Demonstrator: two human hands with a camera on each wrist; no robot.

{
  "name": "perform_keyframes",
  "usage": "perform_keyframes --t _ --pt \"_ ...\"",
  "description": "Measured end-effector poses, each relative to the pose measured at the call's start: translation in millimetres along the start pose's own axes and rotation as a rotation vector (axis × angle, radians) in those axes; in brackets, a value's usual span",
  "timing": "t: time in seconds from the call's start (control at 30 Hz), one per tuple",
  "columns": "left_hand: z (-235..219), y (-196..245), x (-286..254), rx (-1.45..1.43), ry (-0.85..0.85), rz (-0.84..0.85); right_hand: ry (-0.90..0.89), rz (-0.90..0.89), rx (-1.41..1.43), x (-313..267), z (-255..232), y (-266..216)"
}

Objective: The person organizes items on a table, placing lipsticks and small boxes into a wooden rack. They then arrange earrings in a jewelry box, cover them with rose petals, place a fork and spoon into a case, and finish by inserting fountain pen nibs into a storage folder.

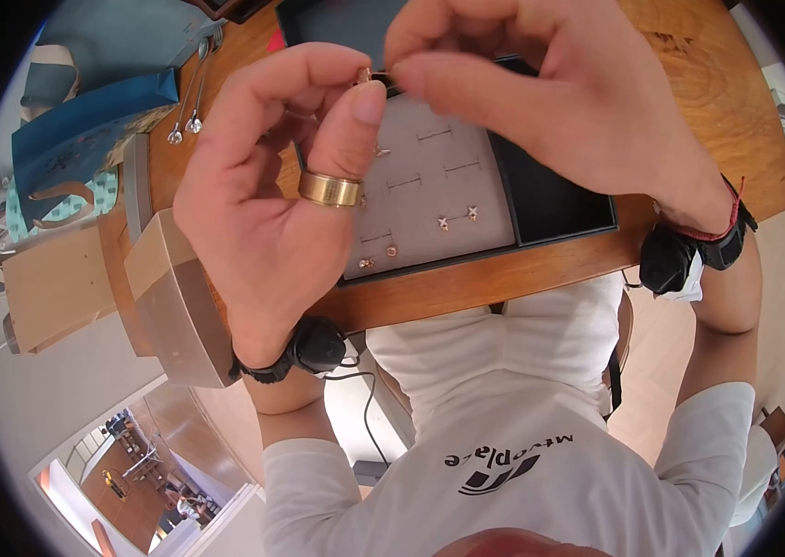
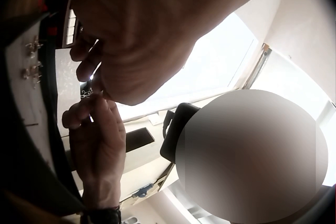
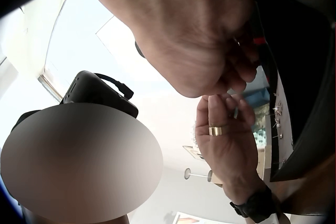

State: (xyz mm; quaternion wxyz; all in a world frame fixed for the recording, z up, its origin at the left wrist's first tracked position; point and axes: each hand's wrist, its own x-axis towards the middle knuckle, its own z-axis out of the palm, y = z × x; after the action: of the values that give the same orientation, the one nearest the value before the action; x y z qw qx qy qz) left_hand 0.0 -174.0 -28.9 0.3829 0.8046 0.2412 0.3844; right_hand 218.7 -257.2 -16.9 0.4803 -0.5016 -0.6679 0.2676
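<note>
Top ctr: my L fingers [image 1: 267, 200] pinch prob. an earring [image 1: 365, 76]; R fingers [image 1: 564, 102] just beside, can't tell if gripping.

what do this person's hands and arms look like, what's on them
The left hand has a wide gold-coloured ring on the thumb. Its wrist carries a black strap with a rounded black unit and a thin dark cable. The right hand has a similar black unit and strap, plus a thin red cord. The white sleeves are short.
</note>
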Motion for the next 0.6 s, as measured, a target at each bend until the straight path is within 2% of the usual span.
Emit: perform_keyframes --t 0.07,0.13,0.17,0.23,0.3,0.37,0.4,0.47,0.6 --pt "0 1 0 0.013 0.006 -0.014 0.0 0.051 0.084 1 -1 5" --pt "-1 1 1 0.232 -0.109 -0.025 0.233 0.127 0.013 4 5 6" --pt "-2 2 2 0.23 -0.111 -0.024 0.234 0.128 0.012 6 5 8" --pt "-1 1 6 0.386 -0.381 0.122 0.319 0.138 0.044 8 4 14" --pt "5 -3 3 0.352 -0.405 0.156 0.331 0.134 0.004 7 2 13" --pt "9 -3 0 0.411 -0.424 0.161 0.215 0.115 0.28 6 -3 17" --pt "10 -4 0 0.41 -0.427 0.16 0.217 0.117 0.281 5 -1 16" --pt "9 -7 1 0.386 -0.413 0.168 0.245 0.11 -0.014 4 6 9" --pt "10 -3 2 0.401 -0.443 0.184 0.274 0.07 -0.037 5 7 9"
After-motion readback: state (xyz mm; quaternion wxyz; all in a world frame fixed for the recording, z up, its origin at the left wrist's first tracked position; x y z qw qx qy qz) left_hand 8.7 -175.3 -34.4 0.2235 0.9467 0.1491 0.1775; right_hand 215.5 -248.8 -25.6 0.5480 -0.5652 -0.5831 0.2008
